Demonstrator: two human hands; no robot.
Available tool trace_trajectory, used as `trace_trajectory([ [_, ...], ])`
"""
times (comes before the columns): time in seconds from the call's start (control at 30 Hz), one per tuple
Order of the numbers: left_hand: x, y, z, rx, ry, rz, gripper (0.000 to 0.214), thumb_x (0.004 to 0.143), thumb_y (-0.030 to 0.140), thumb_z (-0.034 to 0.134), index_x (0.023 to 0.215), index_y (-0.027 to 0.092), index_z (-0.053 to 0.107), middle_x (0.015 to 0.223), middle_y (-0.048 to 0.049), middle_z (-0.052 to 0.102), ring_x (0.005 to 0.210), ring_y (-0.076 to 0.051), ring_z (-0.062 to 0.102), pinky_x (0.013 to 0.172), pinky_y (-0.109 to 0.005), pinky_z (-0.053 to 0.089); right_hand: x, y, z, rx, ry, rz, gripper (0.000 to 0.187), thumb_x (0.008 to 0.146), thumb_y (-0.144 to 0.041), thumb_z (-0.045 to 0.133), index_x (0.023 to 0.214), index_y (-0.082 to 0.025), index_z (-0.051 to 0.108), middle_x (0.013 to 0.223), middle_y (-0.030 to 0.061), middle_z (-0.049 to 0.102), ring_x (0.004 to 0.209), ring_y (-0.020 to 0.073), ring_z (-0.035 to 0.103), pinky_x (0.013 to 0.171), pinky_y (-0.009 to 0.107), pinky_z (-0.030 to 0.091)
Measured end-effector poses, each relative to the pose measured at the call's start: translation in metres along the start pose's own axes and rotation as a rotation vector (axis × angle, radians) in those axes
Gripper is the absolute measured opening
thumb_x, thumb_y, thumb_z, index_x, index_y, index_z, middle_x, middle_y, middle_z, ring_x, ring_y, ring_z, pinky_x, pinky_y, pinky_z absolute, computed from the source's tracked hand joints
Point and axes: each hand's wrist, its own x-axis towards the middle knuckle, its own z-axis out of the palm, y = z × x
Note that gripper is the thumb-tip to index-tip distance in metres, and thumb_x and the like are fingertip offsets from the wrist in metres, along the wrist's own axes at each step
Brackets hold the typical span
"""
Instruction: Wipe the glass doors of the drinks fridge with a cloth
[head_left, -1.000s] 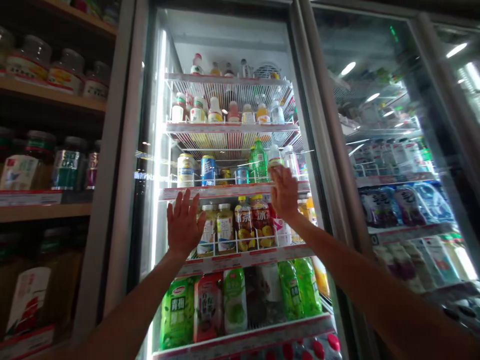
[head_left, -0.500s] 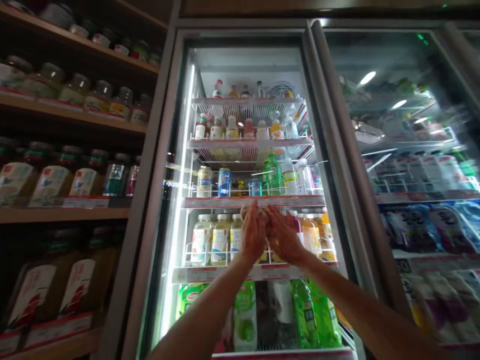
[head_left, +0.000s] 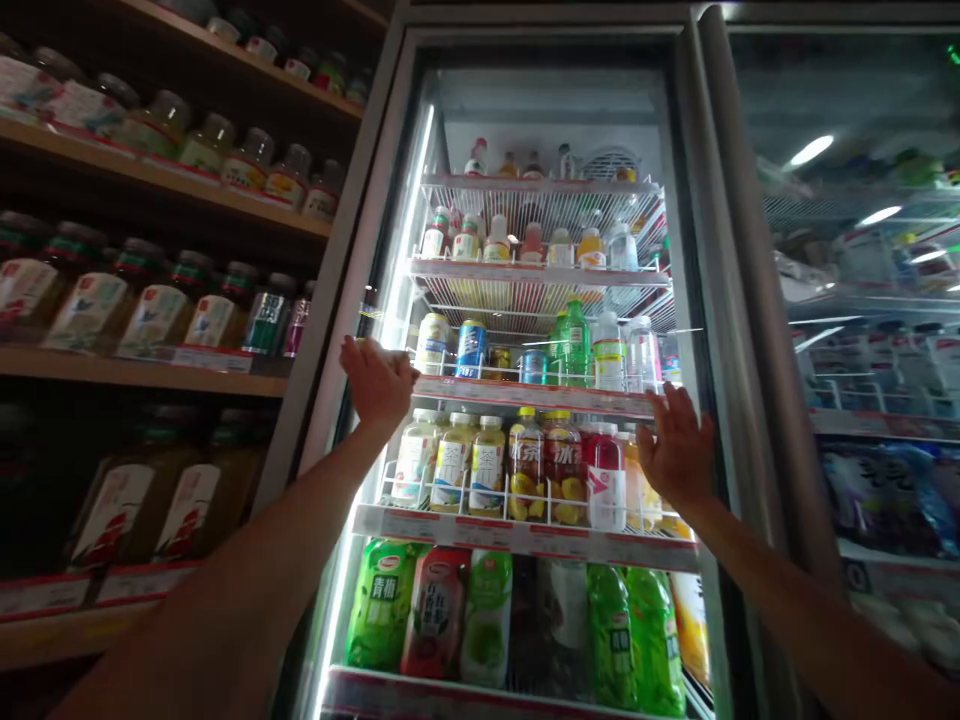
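A lit drinks fridge stands in front of me with its glass door (head_left: 525,130) closed. My left hand (head_left: 377,381) lies against the glass near the door's left edge, fingers curled a little, holding nothing. My right hand (head_left: 677,452) is spread flat on the glass near the right edge, level with the shelf of yellow and red bottles (head_left: 525,465). Cans and green bottles (head_left: 574,340) stand on the shelf above. Large green and red bottles (head_left: 435,610) fill the shelf below.
Wooden shelves (head_left: 142,365) with labelled jars run along the left. A second glass-door fridge (head_left: 862,330) with packets and cartons stands on the right, past a grey door frame (head_left: 742,320).
My hands met at the middle of the glass half a second ago and have now slid apart, the left to the left edge and the right to the right edge. The view has shifted left.
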Motion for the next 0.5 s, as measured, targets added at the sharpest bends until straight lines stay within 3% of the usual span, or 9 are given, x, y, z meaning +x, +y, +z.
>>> trace_trajectory([
  [0.07,-0.009,0.020,0.008,-0.024,-0.035,-0.014,0.055,0.081,0.029,0.045,0.128,0.002,0.033,0.139,-0.0275,0.030,0.137,-0.035,0.017,0.110,-0.058,0.018,-0.002,-0.003,0.001,0.000,0.009,0.017,0.049,0.089,-0.035,0.032,0.132,-0.014,0.042,0.141,0.0156,0.040,0.134,0.0275,0.030,0.104,0.051,0.027],
  [0.1,-0.019,0.040,0.014,-0.065,-0.082,0.049,0.054,0.081,0.028,0.045,0.128,0.004,0.034,0.138,-0.0244,0.034,0.137,-0.033,0.020,0.111,-0.055,0.020,-0.002,-0.005,0.002,0.001,0.019,0.025,0.049,0.089,-0.035,0.032,0.132,-0.014,0.042,0.141,0.0159,0.040,0.134,0.0278,0.031,0.103,0.051,0.028],
  [0.23,-0.072,0.130,0.036,-0.323,-0.385,0.614,0.054,0.073,0.019,0.048,0.125,0.008,0.039,0.136,-0.0179,0.040,0.137,-0.026,0.024,0.113,-0.046,0.024,-0.005,-0.008,0.003,0.011,0.054,0.038,0.049,0.088,-0.036,0.031,0.131,-0.015,0.043,0.140,0.0150,0.041,0.133,0.0281,0.034,0.101,0.051,0.029],
  [0.3,-0.082,0.146,0.037,-0.365,-0.482,0.800,0.048,0.072,0.017,0.048,0.120,0.011,0.045,0.140,-0.0162,0.037,0.138,-0.025,0.021,0.112,-0.045,0.027,-0.006,-0.008,0.002,0.023,0.058,0.037,0.048,0.088,-0.035,0.032,0.131,-0.018,0.044,0.140,0.0137,0.042,0.132,0.0275,0.035,0.101,0.050,0.030],
  [0.37,-0.073,0.130,0.028,-0.316,-0.475,0.783,0.044,0.072,0.016,0.048,0.116,0.013,0.050,0.143,-0.0145,0.034,0.138,-0.026,0.020,0.112,-0.046,0.027,-0.006,-0.008,0.000,0.036,0.054,0.034,0.047,0.087,-0.033,0.034,0.131,-0.019,0.044,0.139,0.0131,0.043,0.132,0.0270,0.036,0.101,0.050,0.031],
  [0.5,-0.030,0.057,0.005,-0.088,-0.308,0.424,0.046,0.075,0.017,0.046,0.120,0.014,0.050,0.141,-0.0142,0.037,0.135,-0.028,0.028,0.110,-0.047,0.027,-0.006,-0.010,0.000,0.052,0.075,0.050,0.046,0.087,-0.032,0.034,0.129,-0.018,0.046,0.138,0.0138,0.044,0.132,0.0272,0.036,0.101,0.050,0.031],
])
